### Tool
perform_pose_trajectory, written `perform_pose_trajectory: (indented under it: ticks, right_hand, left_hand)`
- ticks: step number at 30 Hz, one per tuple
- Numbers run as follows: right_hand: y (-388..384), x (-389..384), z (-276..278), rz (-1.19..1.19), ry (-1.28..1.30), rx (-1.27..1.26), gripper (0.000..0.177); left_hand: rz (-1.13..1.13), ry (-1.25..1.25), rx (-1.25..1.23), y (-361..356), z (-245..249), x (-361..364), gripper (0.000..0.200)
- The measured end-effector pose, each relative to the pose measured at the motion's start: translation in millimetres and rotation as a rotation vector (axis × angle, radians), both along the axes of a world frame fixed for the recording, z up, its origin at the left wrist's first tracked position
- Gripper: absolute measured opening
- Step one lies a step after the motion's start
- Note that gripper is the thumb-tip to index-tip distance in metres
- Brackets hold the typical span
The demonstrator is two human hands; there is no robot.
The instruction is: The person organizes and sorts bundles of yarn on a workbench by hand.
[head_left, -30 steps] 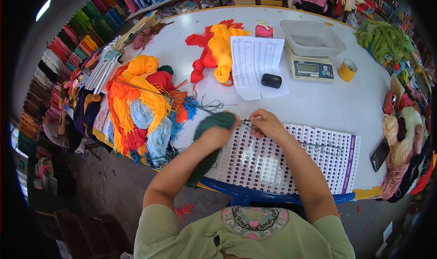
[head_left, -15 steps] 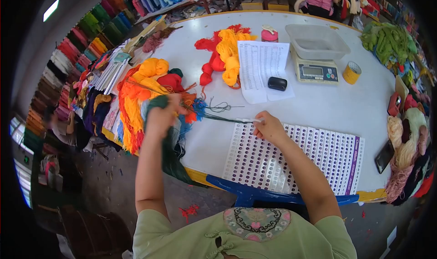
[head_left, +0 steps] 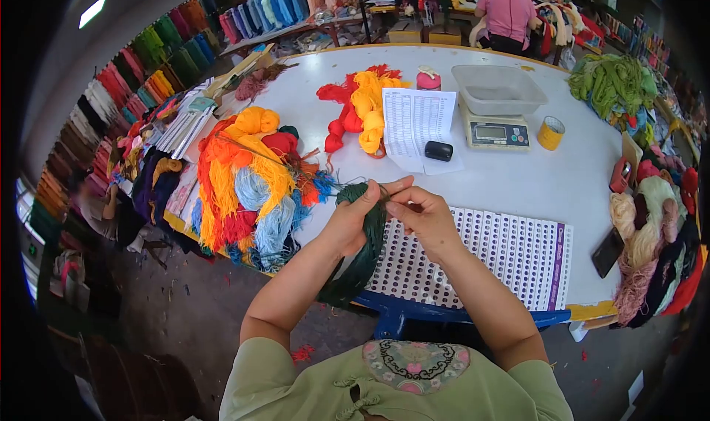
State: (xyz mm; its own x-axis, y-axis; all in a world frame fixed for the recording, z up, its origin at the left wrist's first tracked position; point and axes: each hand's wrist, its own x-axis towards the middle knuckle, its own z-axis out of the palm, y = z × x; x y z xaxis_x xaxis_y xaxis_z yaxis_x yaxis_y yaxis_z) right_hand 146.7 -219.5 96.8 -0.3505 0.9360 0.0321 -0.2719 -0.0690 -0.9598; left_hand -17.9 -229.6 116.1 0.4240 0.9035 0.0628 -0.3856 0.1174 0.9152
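Note:
A dark green skein of yarn [head_left: 360, 268] hangs from my left hand [head_left: 346, 220], which is wrapped around its upper part. The skein's lower end dangles over the table's front edge. Close beside it, my right hand [head_left: 424, 218] pinches yarn at the top of the same skein; the exact strands between its fingers are too small to make out. Beneath my right hand lie white punched cards [head_left: 473, 255] with rows of holes and purple print. To the left of my hands is a heap of orange, yellow, red and light blue yarn [head_left: 251, 177].
Red and yellow yarn [head_left: 367, 110], a printed sheet [head_left: 414, 118] with a black object [head_left: 438, 150], a scale [head_left: 497, 134] bearing a plastic tub [head_left: 499, 88] and a tape roll [head_left: 551, 133] occupy the far side. A phone [head_left: 608, 252] and more yarn [head_left: 654, 214] lie right.
My left hand has come right and down with the dark green skein, away from the yarn heap. My right hand has moved slightly left and down, so both hands now meet at the skein.

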Motion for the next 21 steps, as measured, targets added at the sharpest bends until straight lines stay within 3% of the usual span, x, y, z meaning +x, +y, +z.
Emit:
perform_pose_trajectory:
  ticks: [8,15,21]
  right_hand:
    - [-6.7,8.2,0.0,-0.025,0.097,-0.032,0.009]
    - [-4.6,12.8,-3.7,-0.048,0.177,-0.136,0.012]
    - [-5.4,2.4,-2.5,-0.098,-0.039,0.041,0.014]
  left_hand:
    - [0.135,0.049,0.024,-5.3,-7.0,2.1,0.043]
    - [0.178,-0.033,0.008,-2.6,-9.4,-0.2,0.039]
    - [0.198,0.027,0.025,-5.4,-8.3,12.0,0.043]
